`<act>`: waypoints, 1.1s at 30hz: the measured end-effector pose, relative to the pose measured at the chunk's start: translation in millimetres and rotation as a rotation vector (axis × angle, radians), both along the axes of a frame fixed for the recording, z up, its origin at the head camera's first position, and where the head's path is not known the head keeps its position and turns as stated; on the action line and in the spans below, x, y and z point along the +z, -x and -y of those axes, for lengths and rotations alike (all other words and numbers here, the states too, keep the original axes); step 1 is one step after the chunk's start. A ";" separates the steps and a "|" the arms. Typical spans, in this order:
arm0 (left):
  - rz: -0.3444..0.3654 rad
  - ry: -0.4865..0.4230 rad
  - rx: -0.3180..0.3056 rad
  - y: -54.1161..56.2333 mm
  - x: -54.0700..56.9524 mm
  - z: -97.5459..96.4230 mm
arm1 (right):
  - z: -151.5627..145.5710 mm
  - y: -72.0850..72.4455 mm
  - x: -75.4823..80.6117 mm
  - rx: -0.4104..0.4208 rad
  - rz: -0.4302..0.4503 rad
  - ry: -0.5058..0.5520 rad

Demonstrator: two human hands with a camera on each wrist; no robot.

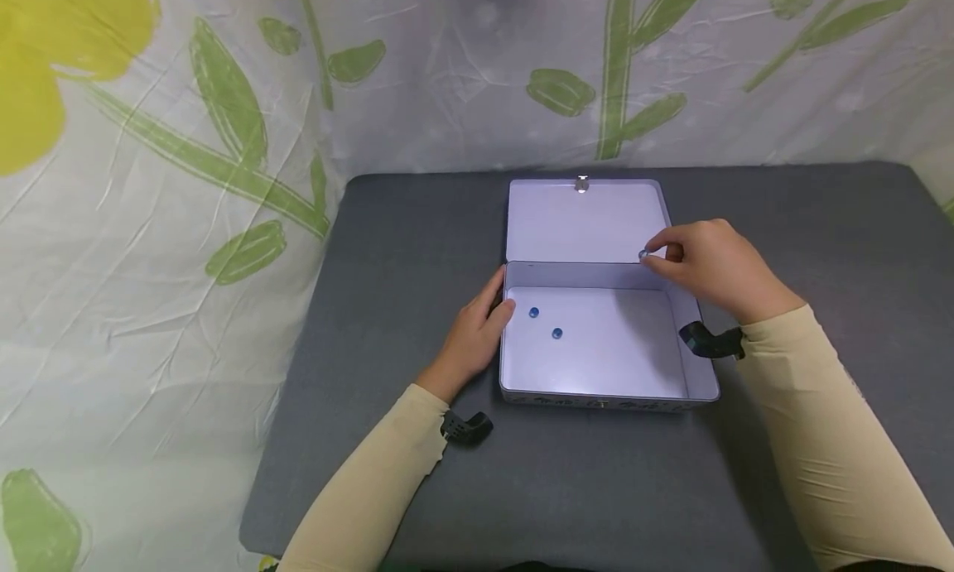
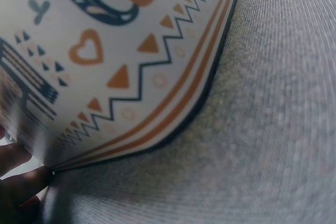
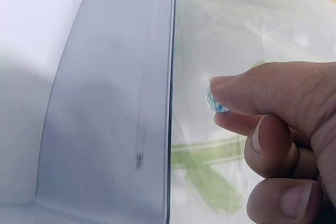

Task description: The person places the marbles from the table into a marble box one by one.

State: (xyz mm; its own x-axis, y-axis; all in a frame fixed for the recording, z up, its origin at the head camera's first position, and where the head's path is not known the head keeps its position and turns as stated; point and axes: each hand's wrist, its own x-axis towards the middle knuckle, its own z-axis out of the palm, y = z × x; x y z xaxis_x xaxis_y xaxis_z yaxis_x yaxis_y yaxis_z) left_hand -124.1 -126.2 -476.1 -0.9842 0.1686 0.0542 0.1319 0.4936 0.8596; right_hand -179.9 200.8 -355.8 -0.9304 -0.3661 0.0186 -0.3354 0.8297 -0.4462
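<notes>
**A:** You've got that blue bead (image 1: 643,255) pinched at the very tips of your right hand (image 1: 711,261), thumb and index closed down to its width, and it pokes out past the fingertips. What's the worst that could happen?

**B:** It squirts out. It looks round and slick (glass, maybe, hard to tell), so a bit too much squeeze or a slight twist could pop it loose. From where your grip hangs, by the hinge line, it could hit the lid (image 1: 577,220) behind or skip over the rim just below, onto the gray table (image 1: 387,307).

**A:** So what about the box (image 1: 619,357)?

**B:** It's open, mostly in front of and to the left of your pinch. Your left hand (image 1: 471,336) holds its far wall, thumb at the rim. Lift or tug there and the floor tilts, and the two loose beads (image 1: 546,323), left of your grip and nearer you, could roll. Your right forearm is also close to the near wall, so a careless sweep could bump it.
</notes>
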 end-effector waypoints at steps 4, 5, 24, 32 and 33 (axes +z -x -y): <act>0.008 0.001 0.002 -0.3 0.6 0.5 | 12.0 1.6 0.6 0.021 -0.001 0.011; 0.008 0.002 0.002 -0.1 0.3 0.3 | 14.9 2.1 0.7 0.027 -0.001 0.016; -0.002 0.000 -0.010 1.4 -2.9 -0.3 | 54.8 7.4 -4.8 0.114 0.001 0.060; 0.006 -0.017 -0.012 1.7 1.3 -0.3 | 71.4 9.3 -7.9 0.181 -0.018 0.088; 0.011 -0.012 -0.012 1.6 1.6 -0.5 | 72.7 9.3 -9.7 0.183 -0.010 0.089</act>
State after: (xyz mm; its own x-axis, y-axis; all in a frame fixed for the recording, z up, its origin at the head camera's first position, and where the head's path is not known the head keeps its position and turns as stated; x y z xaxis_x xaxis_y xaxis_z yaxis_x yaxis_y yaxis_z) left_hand -125.7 -125.7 -474.5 -0.9826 0.1802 0.0451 0.1281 0.4817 0.8669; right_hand -189.2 128.0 -365.5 -0.8479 -0.5258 0.0676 -0.4821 0.7119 -0.5108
